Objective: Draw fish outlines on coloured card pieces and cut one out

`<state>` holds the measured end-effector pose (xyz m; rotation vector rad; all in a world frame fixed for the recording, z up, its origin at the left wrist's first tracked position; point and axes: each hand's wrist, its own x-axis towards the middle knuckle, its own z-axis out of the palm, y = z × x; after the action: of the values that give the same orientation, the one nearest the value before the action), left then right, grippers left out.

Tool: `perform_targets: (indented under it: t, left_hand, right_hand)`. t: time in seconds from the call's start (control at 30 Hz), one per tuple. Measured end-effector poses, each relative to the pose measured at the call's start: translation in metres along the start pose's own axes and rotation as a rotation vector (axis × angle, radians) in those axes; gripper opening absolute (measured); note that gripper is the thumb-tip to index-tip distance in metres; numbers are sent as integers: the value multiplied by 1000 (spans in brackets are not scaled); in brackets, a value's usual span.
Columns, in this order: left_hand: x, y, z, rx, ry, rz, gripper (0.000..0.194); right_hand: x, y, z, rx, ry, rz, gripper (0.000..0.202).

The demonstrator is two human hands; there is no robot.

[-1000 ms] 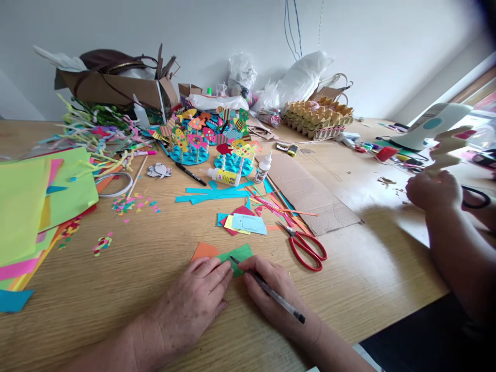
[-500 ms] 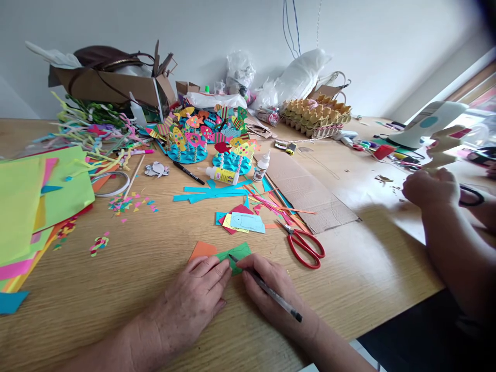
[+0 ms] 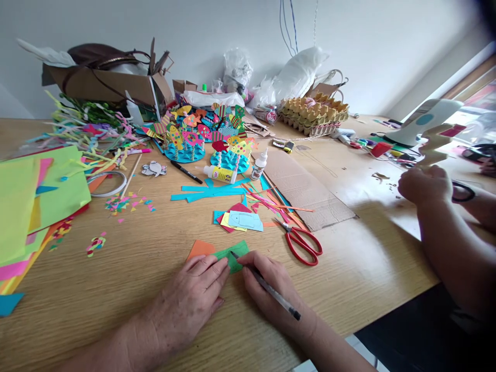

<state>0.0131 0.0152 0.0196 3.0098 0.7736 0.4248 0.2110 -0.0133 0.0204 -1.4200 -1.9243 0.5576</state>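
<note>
A small green paper (image 3: 241,250) lies on the wooden table, partly over an orange paper piece (image 3: 200,249). My left hand (image 3: 194,292) lies flat on both pieces, fingers stretched out side by side. In my right hand (image 3: 269,289) is a black-tipped clear pen (image 3: 276,294), its point touching the green paper, which carries faint drawn lines. Beyond them is a small stack topped by a light blue paper (image 3: 245,220) with a fish outline. Red-handled scissors (image 3: 304,244) rest to the right of it, blades apart.
Glue bottles (image 3: 259,165), blue paper strips (image 3: 211,193) and a cardboard sheet (image 3: 306,191) lie farther back, before paper fish models (image 3: 186,142). Coloured sheets (image 3: 58,181) cover the left side. At right, another person's hands (image 3: 426,186) hold an egg-carton piece (image 3: 434,147) and scissors.
The whole view has shifted slightly, so things sit a little farther left. The pen tip has moved slightly over the green paper; my left hand keeps its place on the papers.
</note>
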Motion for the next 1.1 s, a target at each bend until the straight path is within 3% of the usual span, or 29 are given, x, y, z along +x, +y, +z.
perform_targets:
  t: [0.37,0.5,0.7,0.9,1.1]
  left_hand:
    - [0,0,2,-17,8,-1,32]
    - [-1,-1,3,-22,21,-2,32]
    - [-1,-1,4,-17,32,6,31]
    - [1,0,1,-18,7,1,32]
    - [-2,-1,4,-17,-14,-14,33]
  right_hand:
    - [-1,1,0,17,11,8,14]
    - [0,1,-7,128,50,89,12]
    - [14,-2,-20,304,-86,205,9]
    - [21,3,-8,239,16,211,6]
    - [20,1,-3,172,-10,151,9]
